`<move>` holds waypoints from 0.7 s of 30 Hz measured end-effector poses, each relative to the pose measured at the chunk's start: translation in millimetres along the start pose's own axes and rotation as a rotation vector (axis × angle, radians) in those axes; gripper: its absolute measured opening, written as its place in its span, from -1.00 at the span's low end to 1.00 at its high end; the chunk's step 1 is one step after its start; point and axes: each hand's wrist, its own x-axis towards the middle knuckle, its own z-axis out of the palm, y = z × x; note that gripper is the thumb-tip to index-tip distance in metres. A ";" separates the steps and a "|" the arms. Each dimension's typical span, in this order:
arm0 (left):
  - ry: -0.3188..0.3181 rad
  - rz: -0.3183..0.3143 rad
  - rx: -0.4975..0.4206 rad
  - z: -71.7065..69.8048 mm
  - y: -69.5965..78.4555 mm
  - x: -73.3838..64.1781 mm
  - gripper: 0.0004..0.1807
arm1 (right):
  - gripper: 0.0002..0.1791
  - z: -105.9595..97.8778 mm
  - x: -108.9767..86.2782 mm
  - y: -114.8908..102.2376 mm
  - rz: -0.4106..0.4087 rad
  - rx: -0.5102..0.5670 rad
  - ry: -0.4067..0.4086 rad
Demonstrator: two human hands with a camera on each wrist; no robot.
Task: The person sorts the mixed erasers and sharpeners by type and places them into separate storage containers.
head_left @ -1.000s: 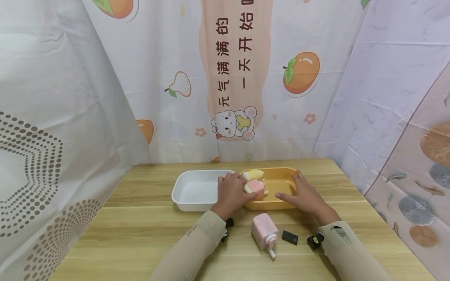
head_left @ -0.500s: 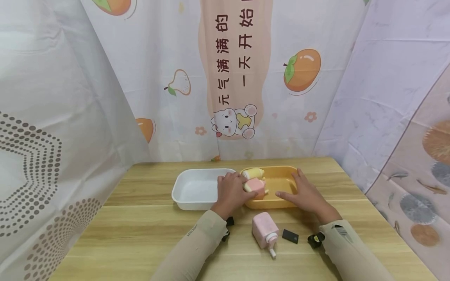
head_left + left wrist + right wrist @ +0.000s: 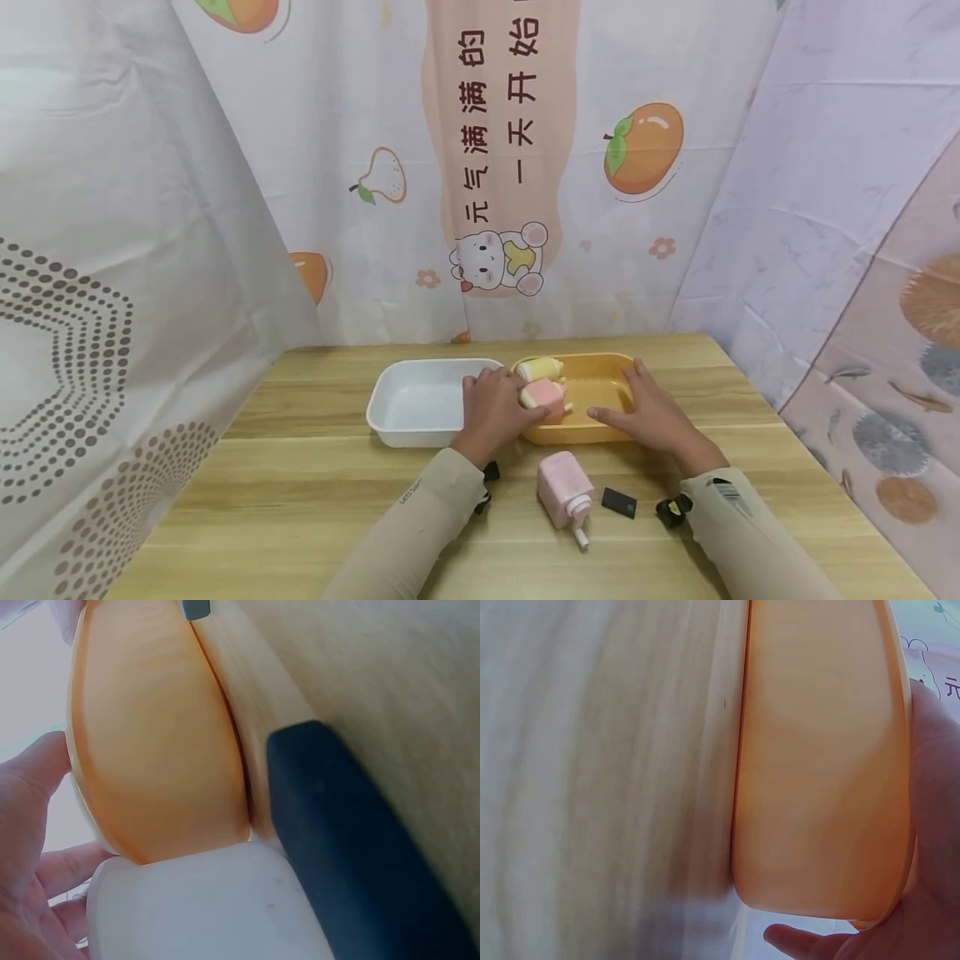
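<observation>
Two hands lie at opposite ends of a shallow orange tray [image 3: 592,432] on a wooden bench [image 3: 300,500]. The right hand [image 3: 660,414] is spread wide around the tray's right end, thumb over the near rim, fingers reaching toward the far corner. The left hand [image 3: 492,408] covers the left end, its thumb and fingers well apart; whether it grips the rim or only rests there, I cannot tell.

Inside the orange tray, at its left end, a yellow bottle [image 3: 542,369] with a white end lies along the far side, and a boxy pink-and-cream item [image 3: 546,397] sits nearer, beside the left thumb. Bare tray floor stretches from these to the right hand.

A white tray [image 3: 408,438] of similar shape stands end to end with the orange one, just beside it. Both have smooth, plastic-looking walls and rounded corners.

In front, between the forearms, lie a squarish pink bottle [image 3: 564,487], its white-collared nozzle toward the viewer, and a small flat black rectangle [image 3: 618,502]. Pale, striped wood runs broad to the left and narrower to the right; the bench's back edge meets a fruit-printed curtain [image 3: 322,167].
</observation>
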 end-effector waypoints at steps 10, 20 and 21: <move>0.003 0.010 -0.005 -3.7 -3.0 -5.9 -0.35 | 0.37 1.7 0.1 -3.5 0.002 -0.001 -0.005; 0.043 0.028 -0.008 -11.2 -5.5 -11.9 -0.38 | 0.37 -1.0 -1.7 -6.2 0.007 -0.013 -0.007; 0.046 0.029 -0.010 -12.4 -6.2 -12.7 -0.39 | 0.37 -1.0 -1.7 -6.8 0.006 -0.011 -0.008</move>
